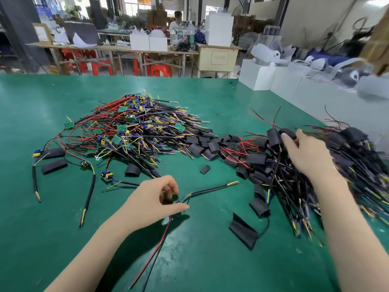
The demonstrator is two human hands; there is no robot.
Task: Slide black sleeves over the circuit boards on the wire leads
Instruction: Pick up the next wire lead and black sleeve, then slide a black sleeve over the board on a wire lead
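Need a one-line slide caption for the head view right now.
Left hand pinches a wire lead over the green table while the right hand reaches into the sleeved pile.

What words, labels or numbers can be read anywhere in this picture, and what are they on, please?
None can be read.
Label on the beige cabinet: characters too blurred to read.
Paper on the brown board: print too small.
Bottle label: blurred.
Circuit boards: no legible markings.
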